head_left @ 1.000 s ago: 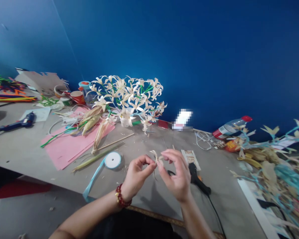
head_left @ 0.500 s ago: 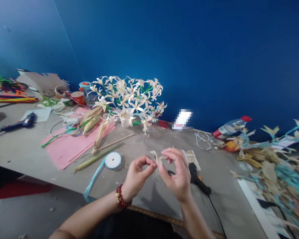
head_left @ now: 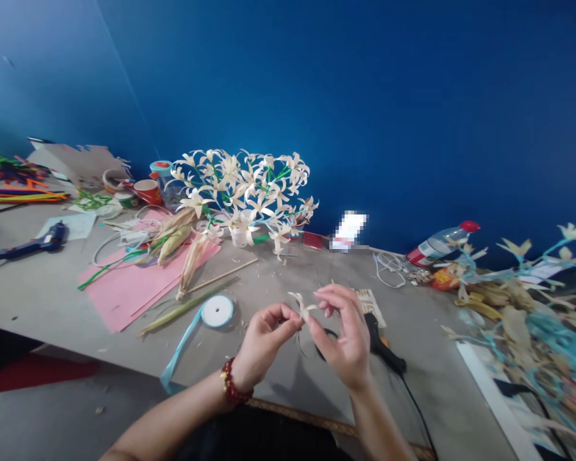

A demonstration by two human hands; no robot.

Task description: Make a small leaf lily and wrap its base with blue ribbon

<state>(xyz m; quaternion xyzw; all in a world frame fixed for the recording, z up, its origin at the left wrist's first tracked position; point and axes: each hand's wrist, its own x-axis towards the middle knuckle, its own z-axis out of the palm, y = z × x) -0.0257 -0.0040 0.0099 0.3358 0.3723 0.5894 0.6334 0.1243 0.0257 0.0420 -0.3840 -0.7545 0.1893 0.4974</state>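
Observation:
My left hand [head_left: 265, 334] pinches the base of a small cream husk flower [head_left: 303, 308] between thumb and forefinger. Its curled petals point up and to the right. A thin dark wire or stem seems to hang below the fingertips. Beside the flower is my right hand [head_left: 344, 339], fingers apart, its thumb tip close to or touching a petal. A black glue gun [head_left: 386, 352] with a cord lies on the table just right of that hand. To the left lies a roll of light blue tape [head_left: 217, 312], its loose end trailing toward the table's front edge.
A potted bunch of husk flowers [head_left: 249, 186] stands against the blue wall. Pink paper [head_left: 120, 294], dried husks [head_left: 173, 237] and a blue glue gun [head_left: 33, 244] lie leftward. At right are a tilted bottle [head_left: 441, 244] and more flower stems [head_left: 518, 256].
My right forefinger and thumb have parted a little, and the flower's petals now show more spread. My left hand keeps its pinch. The view has shifted slightly.

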